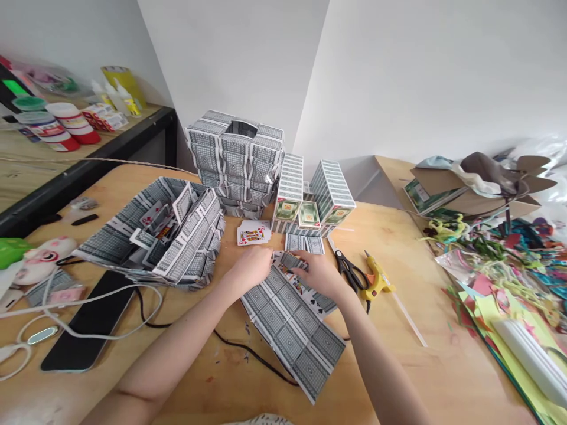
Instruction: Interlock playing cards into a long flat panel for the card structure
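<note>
A long panel of joined playing cards [296,324], grey patterned backs showing, lies slanted on the table between my arms. My left hand [253,268] is closed on its far left edge, the fingertips partly hidden. At the far right edge my right hand [319,274] pinches the panel, thumb over a folded part where card faces show. Just beyond the hands lie a face-up stack of playing cards [254,233] and a few face-down cards [304,243]. Black-handled scissors [351,271] and a yellow glue gun [375,280] are beside my right hand.
On the left stands an open box made of cards [208,254], holding loose cards. A taller card structure [239,159] and stacked card packs [290,183] stand at the back. A black phone [88,324], white cables and a glue stick [410,319] lie around. Craft scraps [509,248] cover the right.
</note>
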`<state>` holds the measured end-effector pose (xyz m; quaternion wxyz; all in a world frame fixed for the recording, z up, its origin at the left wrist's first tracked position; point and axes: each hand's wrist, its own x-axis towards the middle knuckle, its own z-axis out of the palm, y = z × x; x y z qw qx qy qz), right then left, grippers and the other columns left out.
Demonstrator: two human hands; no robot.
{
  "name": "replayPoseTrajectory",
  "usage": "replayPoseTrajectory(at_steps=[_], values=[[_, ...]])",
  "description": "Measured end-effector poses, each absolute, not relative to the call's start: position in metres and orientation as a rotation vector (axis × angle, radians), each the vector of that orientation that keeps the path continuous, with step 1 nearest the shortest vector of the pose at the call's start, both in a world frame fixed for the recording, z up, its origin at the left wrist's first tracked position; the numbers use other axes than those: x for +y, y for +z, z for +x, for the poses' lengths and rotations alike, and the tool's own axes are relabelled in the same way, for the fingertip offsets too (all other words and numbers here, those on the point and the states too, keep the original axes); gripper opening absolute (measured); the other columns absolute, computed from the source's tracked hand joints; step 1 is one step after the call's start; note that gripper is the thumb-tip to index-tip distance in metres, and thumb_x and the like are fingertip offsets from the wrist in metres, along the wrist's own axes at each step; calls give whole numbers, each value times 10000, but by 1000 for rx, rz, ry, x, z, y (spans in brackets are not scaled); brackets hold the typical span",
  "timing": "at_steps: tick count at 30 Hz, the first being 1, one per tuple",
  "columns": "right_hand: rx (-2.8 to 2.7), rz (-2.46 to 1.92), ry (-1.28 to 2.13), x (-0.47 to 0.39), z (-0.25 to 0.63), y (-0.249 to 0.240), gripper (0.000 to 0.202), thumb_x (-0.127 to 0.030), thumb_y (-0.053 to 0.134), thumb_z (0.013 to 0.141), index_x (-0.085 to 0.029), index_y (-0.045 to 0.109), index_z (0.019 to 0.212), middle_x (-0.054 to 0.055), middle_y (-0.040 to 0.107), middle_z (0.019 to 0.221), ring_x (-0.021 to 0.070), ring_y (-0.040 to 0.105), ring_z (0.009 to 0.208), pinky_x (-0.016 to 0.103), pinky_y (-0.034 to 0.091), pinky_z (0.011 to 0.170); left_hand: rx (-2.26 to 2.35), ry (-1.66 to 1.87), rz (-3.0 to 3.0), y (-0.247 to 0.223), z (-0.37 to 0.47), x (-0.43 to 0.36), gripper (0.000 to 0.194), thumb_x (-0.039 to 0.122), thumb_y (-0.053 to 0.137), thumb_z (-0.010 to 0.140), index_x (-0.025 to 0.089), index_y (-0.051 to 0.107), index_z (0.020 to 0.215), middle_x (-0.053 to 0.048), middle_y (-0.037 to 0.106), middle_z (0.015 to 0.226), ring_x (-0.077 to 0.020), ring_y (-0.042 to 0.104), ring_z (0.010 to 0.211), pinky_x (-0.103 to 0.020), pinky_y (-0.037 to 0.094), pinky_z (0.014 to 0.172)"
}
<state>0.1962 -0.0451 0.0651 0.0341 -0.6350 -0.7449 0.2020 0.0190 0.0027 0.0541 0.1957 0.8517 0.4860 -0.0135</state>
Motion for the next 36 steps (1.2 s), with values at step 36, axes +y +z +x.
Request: replayPoseTrajectory(at_steps=[36], values=[[-2191, -2041, 721, -59, 206, 60, 156, -168, 369, 862, -147, 524, 862, 63, 624, 780, 159, 562, 716, 220, 325, 587, 1296, 202, 2152, 54, 9, 17, 368, 107, 355, 831, 196, 498, 1157, -78, 614, 1104, -191, 575, 1009, -259, 435, 798]])
